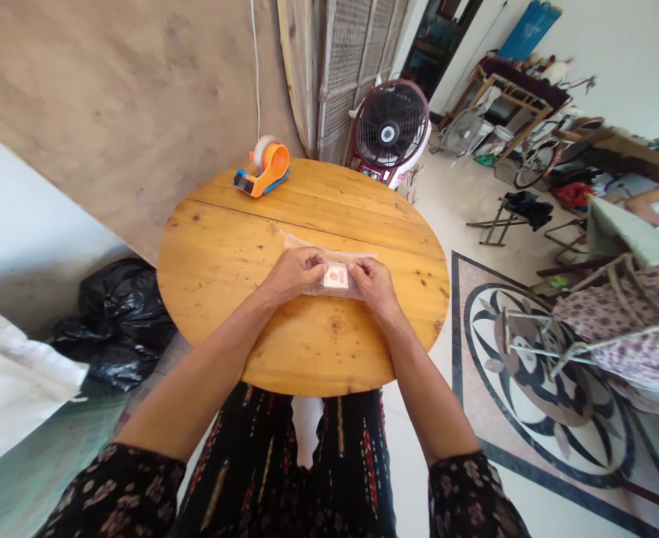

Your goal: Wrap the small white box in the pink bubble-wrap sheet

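A small pale packet with red print [336, 276] lies near the middle of the round wooden table [329, 344]. Around and under it spreads a sheet of clear plastic wrap [318, 245], which looks like bubble wrap. My left hand [299, 270] pinches at the packet's left edge, thumb and fingers closed. At its right edge my right hand [374, 282] is closed the same way, with plastic showing by its fingers. Whether the fingers grip the packet, the wrap or both is partly hidden.
An orange and blue tape dispenser [270, 168] with a roll of tape stands at the table's far left. Beyond the far edge is a dark red fan [388, 131]. Black plastic bags [119, 321] lie at left. A folding stool [497, 222] and another person's arm [657, 202] are at right.
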The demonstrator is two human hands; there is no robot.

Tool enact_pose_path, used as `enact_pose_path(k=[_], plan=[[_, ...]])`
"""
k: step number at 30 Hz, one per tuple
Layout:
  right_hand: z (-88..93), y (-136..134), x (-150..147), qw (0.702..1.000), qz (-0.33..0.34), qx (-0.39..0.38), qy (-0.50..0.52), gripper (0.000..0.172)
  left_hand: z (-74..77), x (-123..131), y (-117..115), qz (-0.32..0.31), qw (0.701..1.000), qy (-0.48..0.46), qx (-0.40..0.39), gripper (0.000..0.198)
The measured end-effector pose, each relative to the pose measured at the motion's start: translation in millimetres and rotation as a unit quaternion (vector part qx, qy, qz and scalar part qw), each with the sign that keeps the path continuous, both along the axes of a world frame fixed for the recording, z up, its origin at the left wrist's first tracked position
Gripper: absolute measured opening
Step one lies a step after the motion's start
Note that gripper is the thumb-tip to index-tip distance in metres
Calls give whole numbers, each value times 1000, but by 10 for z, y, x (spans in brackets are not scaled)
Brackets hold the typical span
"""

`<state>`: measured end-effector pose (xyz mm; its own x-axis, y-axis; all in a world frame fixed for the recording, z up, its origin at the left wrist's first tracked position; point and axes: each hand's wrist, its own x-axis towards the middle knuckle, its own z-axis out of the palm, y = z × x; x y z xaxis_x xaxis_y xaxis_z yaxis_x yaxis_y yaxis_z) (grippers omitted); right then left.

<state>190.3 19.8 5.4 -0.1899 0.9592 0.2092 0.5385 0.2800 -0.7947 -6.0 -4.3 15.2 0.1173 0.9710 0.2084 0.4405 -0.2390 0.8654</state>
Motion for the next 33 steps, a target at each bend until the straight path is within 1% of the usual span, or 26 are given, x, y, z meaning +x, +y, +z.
enact_pose_path(k=[7,10,14,19,20,22,24,26,30,33], plan=[[98,-73,-19,994,-37,46,-92,19,37,21,-17,0,1000,2,4,20],[121,-72,3,991,-52,61,-107,18,50,32,-26,10,1000,12,3,19],[78,-38,66,995,-49,44,-69,22,30,32,-20,10,1000,12,1,19],[47,-11,63,996,-41,80,-26,21,-24,22,6,14,1000,-14,-7,17],[50,-6,56,997,-34,70,1,22,-28,22,8,17,1000,-18,-8,16],[62,1,54,998,-4,10,64,26,-28,25,9,21,1000,-17,-10,16],[71,5,72,991,23,-62,112,34,-19,28,6,22,1000,-13,-7,15],[69,5,102,985,29,-99,139,37,-9,31,3,20,1000,-7,3,15],[23,11,132,981,-1,-87,175,30,-3,33,1,23,1000,-1,20,13],[-19,20,118,986,-14,-49,160,25,-11,32,3,23,1000,-1,18,12]])
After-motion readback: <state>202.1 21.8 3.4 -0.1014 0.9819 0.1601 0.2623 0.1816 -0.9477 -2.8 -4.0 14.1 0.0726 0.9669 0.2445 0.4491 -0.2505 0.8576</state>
